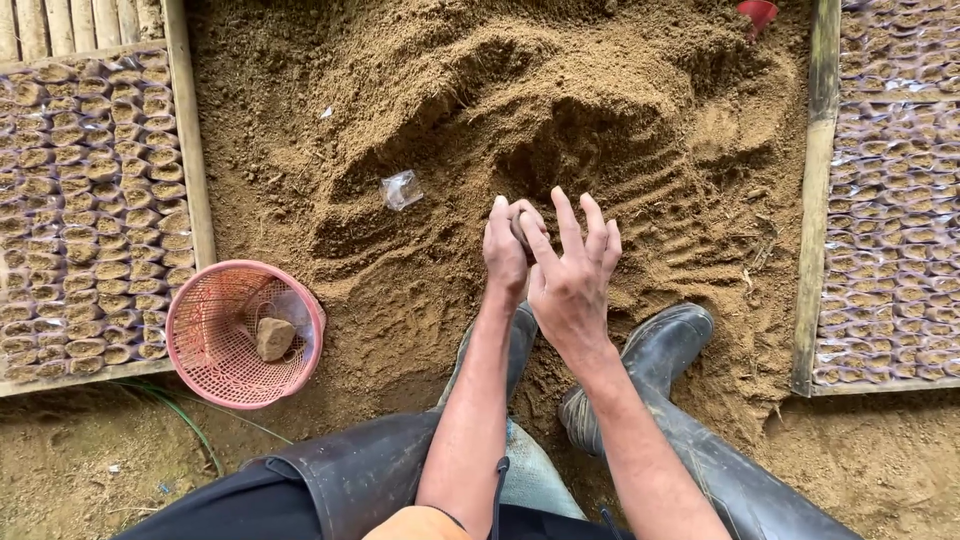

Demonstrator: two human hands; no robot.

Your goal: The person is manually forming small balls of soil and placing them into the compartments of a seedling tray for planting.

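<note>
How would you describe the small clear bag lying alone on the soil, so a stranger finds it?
Start at the big soil heap between the two wooden frames. Left of the hands lies the small clear bag. Unlike the filled bags in the frames, it is empty, crumpled and alone.

Loose matt soil (560, 110), pink plastic mesh basket (215, 370), glossy rubber boots (665, 345).

A small, dark, soil-filled seedling bag (521, 225) is sitting upright just above the frame's centre, mostly hidden, only a sliver showing between closed fingers, over the heaped brown soil.
</note>
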